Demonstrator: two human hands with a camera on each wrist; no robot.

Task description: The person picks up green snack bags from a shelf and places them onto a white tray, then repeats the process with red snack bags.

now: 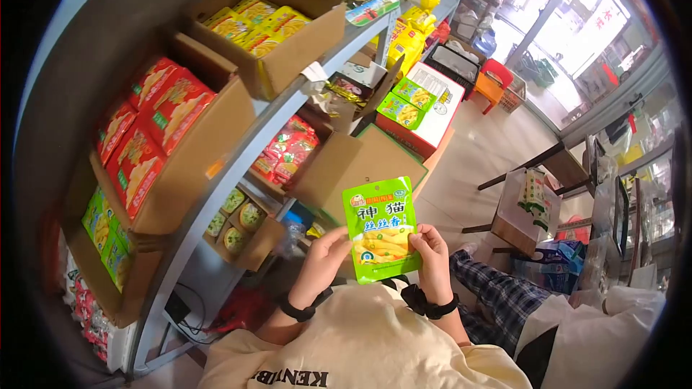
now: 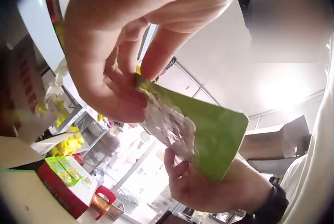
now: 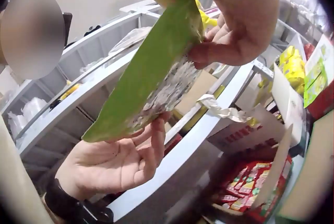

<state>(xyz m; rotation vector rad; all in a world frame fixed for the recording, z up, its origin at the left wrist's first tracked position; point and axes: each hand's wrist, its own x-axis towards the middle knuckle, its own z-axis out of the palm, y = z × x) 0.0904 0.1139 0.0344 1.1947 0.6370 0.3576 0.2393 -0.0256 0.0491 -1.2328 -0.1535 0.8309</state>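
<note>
A green snack packet (image 1: 382, 230) is held upright in front of the chest, its printed front facing the head camera. The left hand (image 1: 322, 263) pinches its left edge and the right hand (image 1: 432, 259) pinches its right edge. In the left wrist view the packet (image 2: 209, 135) is seen from an angle, the left hand (image 2: 115, 41) at its upper corner and the right hand (image 2: 209, 187) below. The right wrist view shows the packet (image 3: 141, 78) edge-on between the right hand (image 3: 240, 20) and the left hand (image 3: 115, 164).
Shelves (image 1: 216, 194) on the left carry open cartons of red packets (image 1: 155, 122) and yellow packets (image 1: 263, 25). Two green packets (image 1: 407, 103) lie on a white-and-red box (image 1: 443, 112). A stool (image 1: 522, 209) stands at right, near a person in plaid (image 1: 497, 302).
</note>
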